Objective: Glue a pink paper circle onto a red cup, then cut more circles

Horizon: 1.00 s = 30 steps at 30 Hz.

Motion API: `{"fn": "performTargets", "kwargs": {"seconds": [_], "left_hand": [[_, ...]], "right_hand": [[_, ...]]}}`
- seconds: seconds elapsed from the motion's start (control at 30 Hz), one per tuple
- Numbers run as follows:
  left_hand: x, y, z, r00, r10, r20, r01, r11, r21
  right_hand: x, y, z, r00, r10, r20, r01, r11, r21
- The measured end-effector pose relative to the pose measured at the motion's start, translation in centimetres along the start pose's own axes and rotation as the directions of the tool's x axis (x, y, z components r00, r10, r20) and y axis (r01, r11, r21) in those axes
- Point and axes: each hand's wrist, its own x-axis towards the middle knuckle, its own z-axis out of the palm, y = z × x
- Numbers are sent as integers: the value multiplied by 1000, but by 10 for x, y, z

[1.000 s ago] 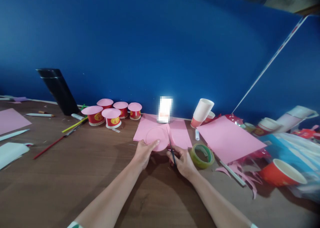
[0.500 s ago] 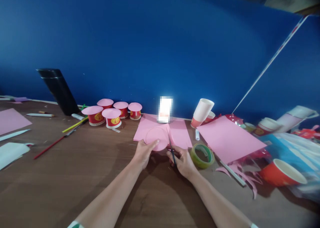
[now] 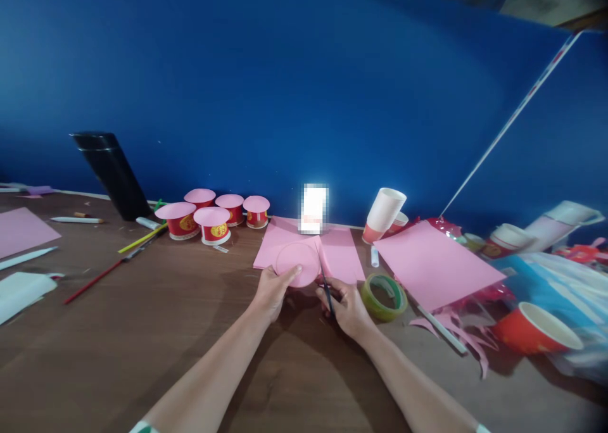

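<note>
My left hand (image 3: 275, 290) pinches a piece of pink paper (image 3: 299, 261) at its lower left, thumb on top. A round outline shows on this paper, and its lower edge is curved. In my right hand (image 3: 348, 307) is a pair of dark scissors (image 3: 328, 291), closed in by the fingers. The scissors' blades reach up to the paper's right edge, where a strip of pink stands away from the round part. Beneath and behind lie pink sheets (image 3: 274, 237) on the brown table. Most of the fingers of both hands are hidden under the paper and behind the scissors.
Several red cups with pink disc tops (image 3: 211, 221) stand at the back left, near a black flask (image 3: 113, 176). Right of my hand lie a tape roll (image 3: 384, 297), a pink sheet (image 3: 437, 262), pink offcuts (image 3: 468, 338) and an orange cup (image 3: 536, 328). White cups (image 3: 386, 208) stand behind.
Almost nothing differs. Both hands, the paper and the scissors stay in nearly the same place, and the view has shifted very slightly.
</note>
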Motion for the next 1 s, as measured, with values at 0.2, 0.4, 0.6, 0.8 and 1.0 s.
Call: {"fn": "performTargets", "kwargs": {"seconds": [0.2, 0.4, 0.6, 0.8, 1.0], "left_hand": [[4, -4, -4, 999, -51, -16, 52, 998, 31], [6, -4, -4, 999, -23, -28, 22, 999, -49], [7, -5, -5, 998, -38, -46, 36, 998, -44], [5, -5, -5, 999, -37, -34, 36, 999, -31], [6, -7, -6, 999, -45, -24, 45, 999, -11]], "right_hand": [[0, -3, 0, 999, 52, -1, -52, 998, -23], [0, -3, -1, 996, 85, -4, -85, 996, -12], [1, -3, -2, 994, 104, 20, -105, 992, 65], [3, -5, -2, 991, 137, -9, -135, 984, 118], [5, -5, -4, 988, 151, -33, -144, 976, 166]]}}
